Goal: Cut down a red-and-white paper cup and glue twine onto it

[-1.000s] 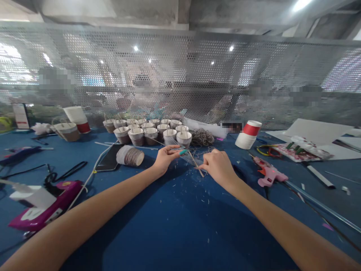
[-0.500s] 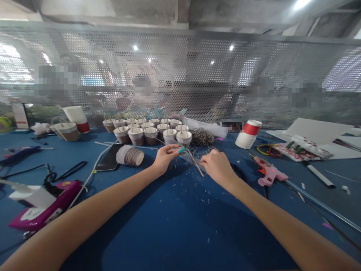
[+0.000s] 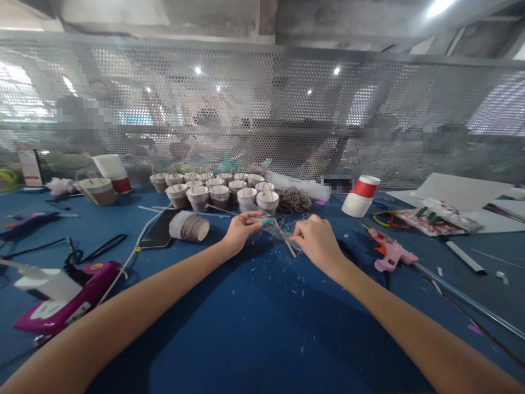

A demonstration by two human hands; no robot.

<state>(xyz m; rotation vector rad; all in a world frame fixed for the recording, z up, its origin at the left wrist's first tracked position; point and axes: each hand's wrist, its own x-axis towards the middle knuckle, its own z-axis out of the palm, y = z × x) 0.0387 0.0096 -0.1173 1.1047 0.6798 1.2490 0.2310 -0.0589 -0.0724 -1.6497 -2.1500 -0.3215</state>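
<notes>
Near the middle of the table, my left hand (image 3: 241, 232) pinches pale thin strands (image 3: 268, 227) between thumb and fingers; its thumb tip is teal. My right hand (image 3: 315, 238) is closed at the other end of the strands, its fingers curled inward. Between the hands slants a thin tan stick (image 3: 288, 243). Just beyond them stand several small cups (image 3: 267, 202) with white rims, brown lower parts and thin handles. A tangle of brown twine (image 3: 294, 200) lies behind my right hand. On its side, left of my left hand, rests a wrapped cup (image 3: 189, 226).
A pink glue gun (image 3: 391, 250) and stacked paper cups (image 3: 361, 196) are at right. At left are a dark phone (image 3: 157, 230), a magenta power strip (image 3: 69, 303) with cables, and a cup with a handle (image 3: 98, 190). A perforated metal screen (image 3: 262, 87) stands behind.
My left thumb and fingers have shifted slightly along the strands. My right hand has moved a little, its fingers still closed. The surrounding things stay put.
</notes>
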